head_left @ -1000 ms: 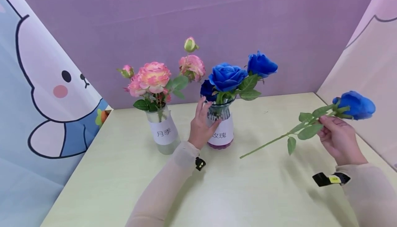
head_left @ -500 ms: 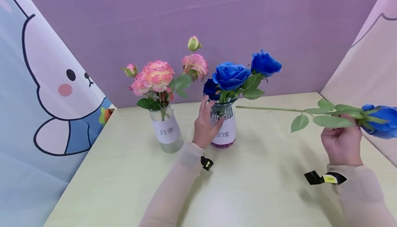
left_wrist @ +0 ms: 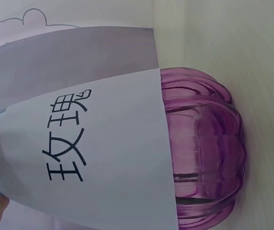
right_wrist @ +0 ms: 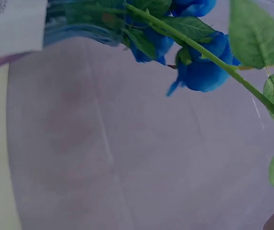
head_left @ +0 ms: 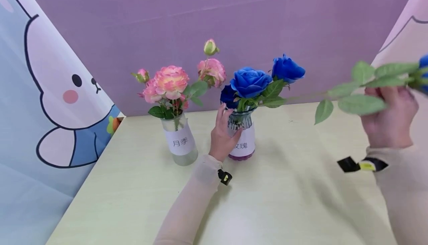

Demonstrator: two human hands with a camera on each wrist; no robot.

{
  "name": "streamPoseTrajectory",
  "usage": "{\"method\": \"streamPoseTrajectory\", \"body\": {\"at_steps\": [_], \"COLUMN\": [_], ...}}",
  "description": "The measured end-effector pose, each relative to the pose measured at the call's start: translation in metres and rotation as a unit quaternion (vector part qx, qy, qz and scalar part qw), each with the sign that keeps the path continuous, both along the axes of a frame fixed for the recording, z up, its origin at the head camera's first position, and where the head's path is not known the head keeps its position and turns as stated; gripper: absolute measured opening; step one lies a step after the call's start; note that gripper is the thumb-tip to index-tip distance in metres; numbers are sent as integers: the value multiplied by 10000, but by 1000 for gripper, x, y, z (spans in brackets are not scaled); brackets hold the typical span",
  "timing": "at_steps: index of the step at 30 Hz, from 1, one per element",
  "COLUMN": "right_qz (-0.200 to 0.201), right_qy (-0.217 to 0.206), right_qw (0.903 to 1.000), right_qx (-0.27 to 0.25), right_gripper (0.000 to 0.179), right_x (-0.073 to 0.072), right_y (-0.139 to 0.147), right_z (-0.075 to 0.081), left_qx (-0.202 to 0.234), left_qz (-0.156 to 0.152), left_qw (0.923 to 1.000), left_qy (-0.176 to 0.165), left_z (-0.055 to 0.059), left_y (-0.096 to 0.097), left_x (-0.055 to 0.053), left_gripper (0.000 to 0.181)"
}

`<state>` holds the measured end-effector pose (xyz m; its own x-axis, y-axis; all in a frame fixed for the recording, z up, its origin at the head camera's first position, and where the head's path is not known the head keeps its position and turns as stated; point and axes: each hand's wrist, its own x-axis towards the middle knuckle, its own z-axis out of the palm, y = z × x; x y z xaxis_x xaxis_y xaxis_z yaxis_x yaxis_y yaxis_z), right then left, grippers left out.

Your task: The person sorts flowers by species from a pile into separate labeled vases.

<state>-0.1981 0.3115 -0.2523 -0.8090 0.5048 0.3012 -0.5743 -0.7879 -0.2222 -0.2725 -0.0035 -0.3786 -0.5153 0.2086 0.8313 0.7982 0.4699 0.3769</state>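
Note:
My left hand [head_left: 223, 137] grips the neck of a ribbed glass vase [head_left: 246, 119] wrapped in a white paper label [head_left: 245, 145]. In the left wrist view, a thumb and finger flank the neck, and the vase's purple base [left_wrist: 206, 148] stands on the table. Several blue roses [head_left: 250, 82] rise from this vase. At the right, my right hand [head_left: 392, 116] holds another blue rose [head_left: 424, 74] by its stem, just below the bloom, which the frame edge cuts off. Its stem [right_wrist: 206, 53] points left, its thin end overlapping the vase's leaves in the head view.
A frosted glass vase [head_left: 185, 158] with a labelled paper band and pink flowers [head_left: 172, 81] stands left of my left hand. Behind the pale table [head_left: 267, 200] runs a purple backdrop [head_left: 267, 22]. A panel with a cartoon rabbit [head_left: 57, 115] borders the left.
My right hand has turned the rose from a downward slant to nearly level, then raised it, so the stem tip now comes up at the blue roses' leaves. The left hand stays at the vase.

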Motion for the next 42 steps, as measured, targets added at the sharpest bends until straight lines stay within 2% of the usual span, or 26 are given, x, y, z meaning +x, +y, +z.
{"method": "streamPoseTrajectory", "body": {"at_steps": [4,7,10,13,15,17,19,20,21,22,24,25,26,29,33,36,41,42], "right_qz": [-305,-155,-3,-189,-379,-506,-642,-699,-696,-713,-717,-706,-684,-741,-665,-526,-515,-579], "right_qy": [-235,-108,-51,-208,-516,-976,-1411,-1609,-1758,-1829,-1901,-1923,-1933,-1917,-1879,-1839,-1753,-1719], "right_qw": [9958,9850,9623,9294,9011,8658,8212,7937,7705,7511,7185,7065,6999,6884,6950,6943,6785,6722], "right_qx": [832,1717,2720,3681,4288,4882,5492,5825,6087,6303,6652,6774,6842,6955,6909,6938,7115,7178], "right_gripper": [10,8,8,5,3,8,11,11,9,8,13,18,22,25,20,20,19,17], "right_x": [-13,-21,-24,-27,-28,-30,-32,-34,-36,-38,-43,-44,-46,-50,-52,-52,-54,-55], "right_y": [-12,-30,-49,-67,-78,-87,-97,-102,-106,-111,-119,-123,-126,-132,-137,-138,-135,-135], "right_z": [40,59,71,79,82,85,88,90,90,91,90,88,86,79,71,66,56,53], "left_qx": [-22,-26,-31,-39,-43,-36,-24,-11,8,24,42,53,59,69,102,100,70,77], "left_qz": [105,121,96,77,56,34,11,0,-13,-25,-49,-75,-104,-170,-246,-268,-288,-292], "left_qw": [9999,9999,9999,10000,10000,10000,10000,10000,10000,10000,10000,9999,9999,9998,9996,9996,9996,9995], "left_qy": [94,99,48,-12,-26,-4,17,27,40,48,47,56,49,45,54,35,9,8], "left_z": [3,3,1,-1,-2,-3,-4,-4,-4,-4,-4,-4,-4,-4,-3,-2,-2,-2], "left_y": [-2,-4,-5,-6,-6,-6,-7,-8,-8,-8,-8,-8,-8,-7,-6,-5,-2,-2], "left_x": [1,2,1,1,1,1,1,1,1,1,0,0,-1,-2,-3,-3,-2,-2], "left_gripper": [66,68,68,67,66,67,68,68,68,68,67,67,66,66,66,66,66,65]}}
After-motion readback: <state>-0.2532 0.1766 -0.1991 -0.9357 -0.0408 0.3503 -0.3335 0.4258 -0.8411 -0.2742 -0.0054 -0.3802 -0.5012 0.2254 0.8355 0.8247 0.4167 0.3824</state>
